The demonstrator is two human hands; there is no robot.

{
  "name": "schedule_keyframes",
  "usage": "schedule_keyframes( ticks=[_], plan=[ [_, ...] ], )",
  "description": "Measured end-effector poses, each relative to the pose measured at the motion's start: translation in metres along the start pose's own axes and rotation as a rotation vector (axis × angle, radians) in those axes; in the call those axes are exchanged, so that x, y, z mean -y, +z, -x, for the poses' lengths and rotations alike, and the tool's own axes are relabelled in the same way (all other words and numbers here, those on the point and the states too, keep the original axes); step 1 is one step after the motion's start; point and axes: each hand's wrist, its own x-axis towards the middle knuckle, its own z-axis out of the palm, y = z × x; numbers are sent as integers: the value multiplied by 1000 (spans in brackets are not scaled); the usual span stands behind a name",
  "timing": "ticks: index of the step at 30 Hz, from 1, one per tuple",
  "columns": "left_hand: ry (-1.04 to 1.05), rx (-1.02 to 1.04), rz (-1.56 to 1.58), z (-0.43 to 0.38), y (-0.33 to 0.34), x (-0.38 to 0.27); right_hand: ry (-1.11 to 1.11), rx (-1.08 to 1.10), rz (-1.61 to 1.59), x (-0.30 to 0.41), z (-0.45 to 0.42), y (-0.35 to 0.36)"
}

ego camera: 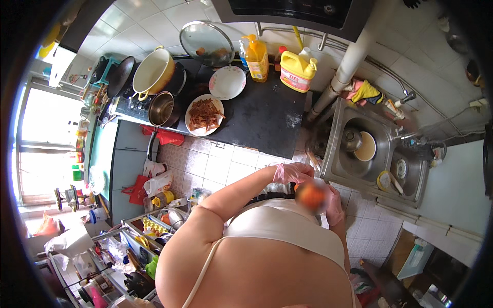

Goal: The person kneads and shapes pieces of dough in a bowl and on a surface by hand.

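Observation:
Both my hands wear thin pink gloves and are close together in front of my body. Between them is a round orange object [312,197], too blurred to name. My right hand [335,206] is against its right side and appears to hold it. Above its upper left edge, my left hand [293,173] has its fingers bent downward; whether they grip it is hidden. Ahead, on the black countertop [265,115], a white plate [192,129] holds reddish-brown strips of food [206,114]. An empty floral-rimmed dish [227,82] sits just behind it.
A saucepan [161,109] and a large yellow pot [152,73] stand at the left. Pump bottle [257,61], yellow jug [295,73] and glass lid [206,42] line the wall. At right, the steel sink [346,169] contains bowls. A cluttered rack [104,261] stands lower left.

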Motion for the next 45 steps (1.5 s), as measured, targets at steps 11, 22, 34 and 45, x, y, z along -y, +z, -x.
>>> schedule_keyframes(
  ticks=[11, 22, 34, 45],
  plan=[
    [-264, -575, -518, 38, -18, 45, 49, 185, 786, 4, -58, 7],
    [-419, -1906, -842, 294, -110, 116, -58, 624, 768, 62, -144, 168],
    [-188, -1319, 32, 376, -251, 240, -365, 877, 565, 101, -136, 489],
    [-347, -1513, 410, 572, -162, 209, 108, 1320, 714, 92, -102, 688]
  ],
)
